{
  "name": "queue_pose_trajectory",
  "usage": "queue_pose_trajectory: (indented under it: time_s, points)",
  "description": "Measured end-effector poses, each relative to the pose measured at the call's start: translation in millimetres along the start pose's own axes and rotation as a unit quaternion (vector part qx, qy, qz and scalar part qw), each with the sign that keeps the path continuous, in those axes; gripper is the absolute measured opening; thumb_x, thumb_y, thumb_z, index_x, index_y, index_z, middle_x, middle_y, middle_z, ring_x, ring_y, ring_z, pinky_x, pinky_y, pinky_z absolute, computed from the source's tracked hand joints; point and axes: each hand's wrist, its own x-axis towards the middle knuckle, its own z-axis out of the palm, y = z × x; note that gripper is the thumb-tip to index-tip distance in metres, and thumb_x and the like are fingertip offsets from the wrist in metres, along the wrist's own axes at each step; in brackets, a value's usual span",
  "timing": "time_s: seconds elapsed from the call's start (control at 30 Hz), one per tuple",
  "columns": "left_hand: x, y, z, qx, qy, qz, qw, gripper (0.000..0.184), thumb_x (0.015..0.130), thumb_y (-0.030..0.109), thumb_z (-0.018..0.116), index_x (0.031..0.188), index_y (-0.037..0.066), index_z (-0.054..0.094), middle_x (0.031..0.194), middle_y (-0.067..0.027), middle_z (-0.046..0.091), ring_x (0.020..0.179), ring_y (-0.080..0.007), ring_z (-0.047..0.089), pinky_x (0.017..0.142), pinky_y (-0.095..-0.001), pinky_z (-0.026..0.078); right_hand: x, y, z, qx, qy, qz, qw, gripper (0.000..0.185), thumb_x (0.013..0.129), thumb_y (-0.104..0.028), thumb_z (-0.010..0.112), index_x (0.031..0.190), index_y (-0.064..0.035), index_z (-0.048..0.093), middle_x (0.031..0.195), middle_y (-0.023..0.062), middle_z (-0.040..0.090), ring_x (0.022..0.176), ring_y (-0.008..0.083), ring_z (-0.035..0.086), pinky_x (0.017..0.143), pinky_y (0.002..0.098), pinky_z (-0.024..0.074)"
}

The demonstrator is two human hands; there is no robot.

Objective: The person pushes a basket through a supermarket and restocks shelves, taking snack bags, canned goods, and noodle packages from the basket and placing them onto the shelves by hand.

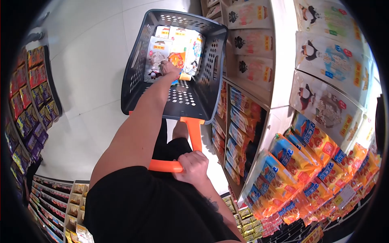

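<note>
My left hand (169,69) reaches down into a dark grey basket (133,75) with perforated walls. Its fingers are bent together at the edge of a white package (154,56), which lies at the basket's left side. Beside that package are an orange-and-white package (177,59) and a white-and-blue package (196,50); part of a blue item shows below my wrist. Lower down, my right hand (193,167) is wrapped round the basket's orange handle (166,165).
Shelves with white panda-print packages (320,56) stand at the right. Orange-and-blue packets (302,146) hang below them, sticking out toward the aisle. Racks of red and purple packets (36,75) stand at the left, past the pale tiled floor (89,52). More shelves run along the bottom.
</note>
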Motion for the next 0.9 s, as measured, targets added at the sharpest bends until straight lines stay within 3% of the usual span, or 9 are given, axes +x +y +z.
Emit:
queue_pose_trajectory:
  time_s: [0.07, 0.2, 0.27, 0.33, 0.37, 0.53, 0.67, 0.8, 0.9]
  points:
    - [3, -6, 13, -0.056, -0.100, -0.035, 0.993, 0.107, 0.055, 0.042, 0.090, 0.133, -0.006, 0.035, 0.130, -0.0235, 0.054, 0.121, -0.0306, 0.057, 0.101, -0.0387, 0.049, 1, 3, -4, 0.024, -0.028, -0.001, 0.999, 0.024, 0.059, -0.017, 0.075, 0.064, -0.0094, 0.053, 0.058, 0.0049, 0.051, 0.053, 0.0250, 0.056, 0.055, 0.0358, 0.0445]
    - [-7, -12, 40, -0.045, -0.100, -0.065, 0.992, 0.105, 0.054, 0.040, 0.093, 0.133, 0.000, 0.037, 0.133, -0.0172, 0.056, 0.122, -0.0306, 0.056, 0.100, -0.0380, 0.049, 3, 12, -15, 0.098, -0.121, 0.005, 0.988, 0.030, 0.055, -0.017, 0.078, 0.073, -0.0085, 0.056, 0.066, 0.0054, 0.054, 0.061, 0.0241, 0.058, 0.059, 0.0354, 0.0457]
    - [-10, -8, 39, -0.046, -0.065, -0.079, 0.994, 0.084, 0.063, 0.032, 0.089, 0.128, 0.002, 0.045, 0.127, -0.0174, 0.060, 0.118, -0.0337, 0.059, 0.097, -0.0399, 0.051, 3, 21, -16, 0.114, -0.152, -0.005, 0.982, 0.032, 0.055, -0.016, 0.079, 0.077, -0.0077, 0.057, 0.070, 0.0063, 0.055, 0.066, 0.0245, 0.059, 0.062, 0.0360, 0.0466]
    - [7, -28, 60, -0.104, 0.051, 0.049, 0.992, 0.060, 0.071, 0.023, 0.081, 0.119, 0.001, 0.053, 0.119, -0.0212, 0.063, 0.110, -0.0376, 0.063, 0.093, -0.0437, 0.052, 4, 23, -17, 0.147, -0.147, -0.026, 0.978, 0.033, 0.056, -0.016, 0.079, 0.080, -0.0067, 0.058, 0.072, 0.0067, 0.055, 0.068, 0.0258, 0.059, 0.066, 0.0368, 0.0472]
    - [13, -31, 63, -0.106, 0.036, 0.028, 0.993, 0.040, 0.074, 0.015, 0.073, 0.110, 0.000, 0.061, 0.114, -0.0238, 0.064, 0.106, -0.0401, 0.064, 0.090, -0.0457, 0.053, 2, 25, -18, 0.148, -0.146, -0.023, 0.978, 0.033, 0.056, -0.016, 0.079, 0.080, -0.0067, 0.058, 0.072, 0.0067, 0.055, 0.068, 0.0258, 0.059, 0.066, 0.0368, 0.0472]
    - [-8, -18, 2, -0.009, -0.024, 0.091, 0.996, 0.038, 0.070, 0.013, 0.072, 0.106, 0.001, 0.067, 0.105, -0.0243, 0.068, 0.100, -0.0382, 0.067, 0.085, -0.0460, 0.055, 12, 37, -33, 0.214, -0.226, 0.010, 0.950, 0.041, 0.060, -0.018, 0.082, 0.093, -0.0036, 0.061, 0.085, 0.0113, 0.059, 0.085, 0.0321, 0.061, 0.078, 0.0406, 0.0493]
    - [-37, -15, -65, -0.054, -0.106, 0.227, 0.967, 0.038, 0.062, 0.017, 0.077, 0.095, -0.001, 0.070, 0.088, -0.0215, 0.071, 0.087, -0.0331, 0.071, 0.080, -0.0418, 0.057, 14, 40, -67, 0.268, -0.127, 0.031, 0.954, 0.060, 0.068, -0.025, 0.084, 0.117, -0.0016, 0.058, 0.116, 0.0185, 0.057, 0.114, 0.0359, 0.055, 0.099, 0.0417, 0.0435]
    - [-95, 0, -163, -0.235, -0.340, 0.289, 0.863, 0.041, 0.069, 0.005, 0.079, 0.108, -0.001, 0.067, 0.095, -0.0094, 0.072, 0.087, -0.0134, 0.069, 0.077, -0.0322, 0.056, 17, 43, -94, 0.218, 0.002, 0.145, 0.965, 0.049, 0.075, -0.016, 0.080, 0.115, 0.0006, 0.058, 0.114, 0.0175, 0.059, 0.103, 0.0333, 0.061, 0.089, 0.0397, 0.0494]
    - [-170, 20, -246, -0.317, -0.422, 0.290, 0.798, 0.055, 0.069, 0.010, 0.085, 0.118, 0.000, 0.062, 0.109, -0.0078, 0.070, 0.098, -0.0142, 0.067, 0.090, -0.0302, 0.052, 12, 58, -95, 0.198, 0.104, 0.168, 0.960, 0.050, 0.076, -0.015, 0.080, 0.117, 0.0010, 0.057, 0.104, 0.0142, 0.061, 0.094, 0.0230, 0.062, 0.083, 0.0323, 0.0509]
